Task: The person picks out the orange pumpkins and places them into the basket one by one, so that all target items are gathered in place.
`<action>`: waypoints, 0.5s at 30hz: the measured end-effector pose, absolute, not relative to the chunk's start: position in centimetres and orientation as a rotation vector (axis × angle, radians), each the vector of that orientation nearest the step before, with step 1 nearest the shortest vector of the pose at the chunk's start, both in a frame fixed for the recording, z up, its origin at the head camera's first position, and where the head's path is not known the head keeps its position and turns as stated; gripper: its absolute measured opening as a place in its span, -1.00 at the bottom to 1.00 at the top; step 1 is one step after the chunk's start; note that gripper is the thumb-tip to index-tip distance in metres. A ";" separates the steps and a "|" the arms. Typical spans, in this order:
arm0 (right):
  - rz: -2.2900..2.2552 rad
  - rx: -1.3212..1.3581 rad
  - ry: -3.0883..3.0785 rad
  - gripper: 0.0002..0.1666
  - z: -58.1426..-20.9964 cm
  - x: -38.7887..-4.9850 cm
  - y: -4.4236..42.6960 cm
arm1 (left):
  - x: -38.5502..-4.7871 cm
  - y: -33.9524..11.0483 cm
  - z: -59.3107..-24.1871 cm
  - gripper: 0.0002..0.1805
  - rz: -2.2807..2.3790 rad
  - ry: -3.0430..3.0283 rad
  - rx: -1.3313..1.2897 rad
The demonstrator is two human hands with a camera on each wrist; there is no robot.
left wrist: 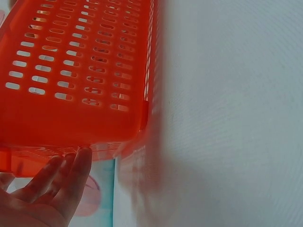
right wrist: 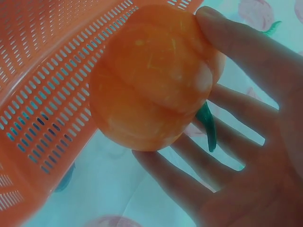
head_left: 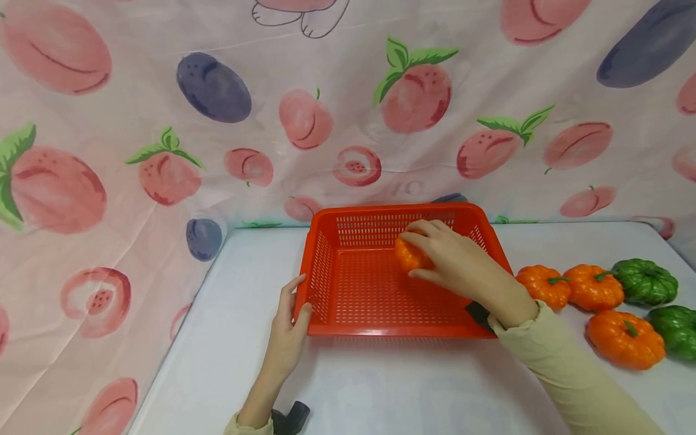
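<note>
My right hand (head_left: 448, 257) grips an orange pumpkin (head_left: 409, 256) inside the red plastic basket (head_left: 399, 331). In the right wrist view the thumb and fingers spread around the ribbed orange pumpkin (right wrist: 151, 85), whose green stem points toward the palm. At the basket's left side my left hand (head_left: 286, 332) holds the rim, thumb at the near left corner and fingers along the outer wall. The left wrist view shows fingertips (left wrist: 84, 158) against the basket's red edge (left wrist: 71, 127); the left thumb is mostly out of that view.
Right of the basket, three orange pumpkins (head_left: 625, 339) and two green pumpkins (head_left: 645, 281) sit on the white table (head_left: 408, 386). Behind the table hangs a pink cloth (head_left: 348, 121) printed with fruit. Black straps or mounts show at both wrists.
</note>
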State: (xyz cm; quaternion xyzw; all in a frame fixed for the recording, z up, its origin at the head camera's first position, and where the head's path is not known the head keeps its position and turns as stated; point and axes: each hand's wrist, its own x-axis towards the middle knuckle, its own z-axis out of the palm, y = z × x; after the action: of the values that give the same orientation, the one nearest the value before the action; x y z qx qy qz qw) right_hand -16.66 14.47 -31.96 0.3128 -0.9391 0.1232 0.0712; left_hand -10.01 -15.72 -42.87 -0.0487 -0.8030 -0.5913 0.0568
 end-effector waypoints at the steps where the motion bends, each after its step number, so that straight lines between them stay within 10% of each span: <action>1: 0.373 0.941 -2.825 -0.22 -32.0 -16.8 14.4 | -10.0 -15.7 -42.9 -0.43 -1.795 -2.435 -0.147; 15: 0.380 0.971 -2.857 -0.20 -32.1 -18.2 12.6 | -10.0 -15.6 -42.8 -0.43 -1.795 -2.433 -0.147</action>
State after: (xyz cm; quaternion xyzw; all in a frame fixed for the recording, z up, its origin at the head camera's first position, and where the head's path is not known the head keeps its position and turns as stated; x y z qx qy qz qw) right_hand -18.20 12.62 -32.09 0.3187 -0.9382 0.1249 0.0501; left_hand -9.99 -15.65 -42.82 -0.0485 -0.8024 -0.5920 0.0574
